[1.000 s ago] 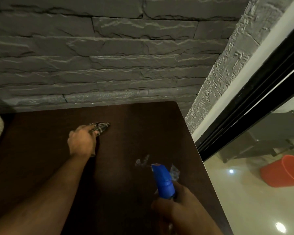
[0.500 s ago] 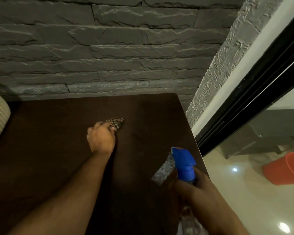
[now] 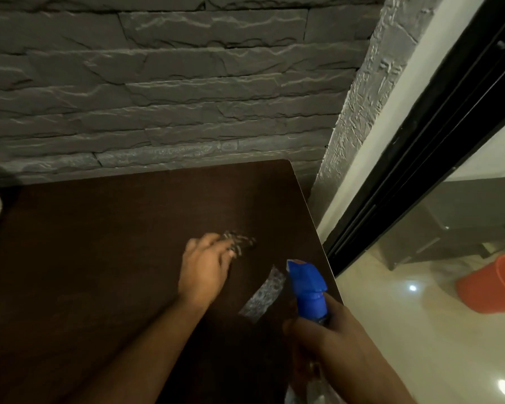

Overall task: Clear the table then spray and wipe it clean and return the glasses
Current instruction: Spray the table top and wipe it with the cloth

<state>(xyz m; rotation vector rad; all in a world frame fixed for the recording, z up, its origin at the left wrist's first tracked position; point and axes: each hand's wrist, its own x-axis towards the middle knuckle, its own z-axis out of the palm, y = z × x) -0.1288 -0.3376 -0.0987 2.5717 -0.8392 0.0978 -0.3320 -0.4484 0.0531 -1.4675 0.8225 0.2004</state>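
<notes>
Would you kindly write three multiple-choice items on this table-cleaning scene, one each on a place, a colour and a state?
1. Where is the wet streak?
A. between the two hands
B. on the wall
C. on the floor

2. What colour is the spray bottle head?
A. red
B. blue
C. white

3. What is the left hand doing?
A. hanging idle
B. holding a glass
C. pressing a cloth onto the table

Answers: 1 A, it lies between the left hand and the right hand; 2 B, the head is blue; 3 C, patterned cloth shows under its fingers.
</notes>
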